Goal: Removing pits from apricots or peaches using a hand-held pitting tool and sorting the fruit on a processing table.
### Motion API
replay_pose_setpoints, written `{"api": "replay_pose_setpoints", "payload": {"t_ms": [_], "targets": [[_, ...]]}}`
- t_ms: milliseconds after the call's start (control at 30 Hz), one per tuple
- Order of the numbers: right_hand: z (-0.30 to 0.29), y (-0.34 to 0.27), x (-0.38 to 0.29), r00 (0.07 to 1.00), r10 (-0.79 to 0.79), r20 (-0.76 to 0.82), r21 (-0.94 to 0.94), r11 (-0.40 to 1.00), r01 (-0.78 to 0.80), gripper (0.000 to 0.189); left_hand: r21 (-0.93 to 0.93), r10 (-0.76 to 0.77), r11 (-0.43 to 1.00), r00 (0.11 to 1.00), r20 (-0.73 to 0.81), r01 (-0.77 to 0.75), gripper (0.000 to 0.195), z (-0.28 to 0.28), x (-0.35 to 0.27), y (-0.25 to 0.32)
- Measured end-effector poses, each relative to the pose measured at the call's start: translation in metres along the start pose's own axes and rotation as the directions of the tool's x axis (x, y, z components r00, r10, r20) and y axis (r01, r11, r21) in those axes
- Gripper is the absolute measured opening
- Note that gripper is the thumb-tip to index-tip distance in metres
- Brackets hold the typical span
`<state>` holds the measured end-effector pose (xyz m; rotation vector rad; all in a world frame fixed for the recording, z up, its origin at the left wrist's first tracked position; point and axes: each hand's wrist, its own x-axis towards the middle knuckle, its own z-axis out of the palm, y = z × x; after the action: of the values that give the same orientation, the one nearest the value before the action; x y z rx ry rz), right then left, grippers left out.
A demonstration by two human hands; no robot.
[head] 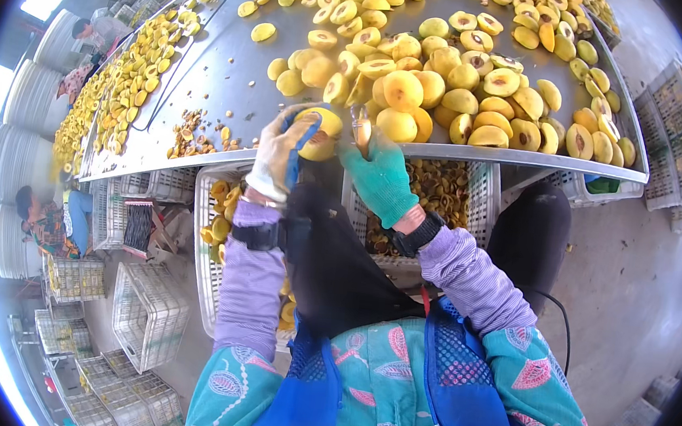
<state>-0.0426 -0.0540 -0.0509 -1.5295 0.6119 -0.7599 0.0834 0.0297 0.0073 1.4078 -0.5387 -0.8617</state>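
My left hand (280, 147), in a white and blue work glove, grips a yellow peach (322, 135) at the near edge of the metal table (230, 88). A dark spot shows on the fruit's face. In a green knit glove, my right hand (381, 171) holds a pitting tool (361, 131) by its pale handle, its metal loop pointing away from me. The tool is just right of the peach; whether they touch is unclear. Beyond both hands lies a heap of whole and halved peaches (403, 90), several halves with brown pits showing.
Under the table edge stand a crate of pits (481, 195) and a crate of peach halves (205, 274). Loose pits (193, 133) lie on the table's left. Farther left are more halves (140, 74), other people (48, 224), and white plastic crates (146, 318).
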Motion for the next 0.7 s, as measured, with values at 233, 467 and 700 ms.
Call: {"api": "replay_pose_setpoints", "payload": {"t_ms": [233,467,700], "targets": [[-0.007,-0.011,-0.031,0.972,-0.164,-0.169,-0.199,0.972,0.129,0.016,0.242,0.272,0.940,0.956,-0.114,-0.239,0.018,0.043,-0.024,-0.034],[-0.044,-0.025,-0.059,0.918,-0.012,0.397,-0.185,0.978,0.093,0.024,0.411,0.513,0.816,0.836,-0.192,-0.407,0.019,0.029,-0.016,-0.040],[-0.029,-0.039,-0.053,0.989,0.033,0.147,-0.360,0.933,0.023,0.032,0.501,0.515,0.774,0.846,-0.141,-0.387,0.045,0.049,-0.043,-0.034]]}}
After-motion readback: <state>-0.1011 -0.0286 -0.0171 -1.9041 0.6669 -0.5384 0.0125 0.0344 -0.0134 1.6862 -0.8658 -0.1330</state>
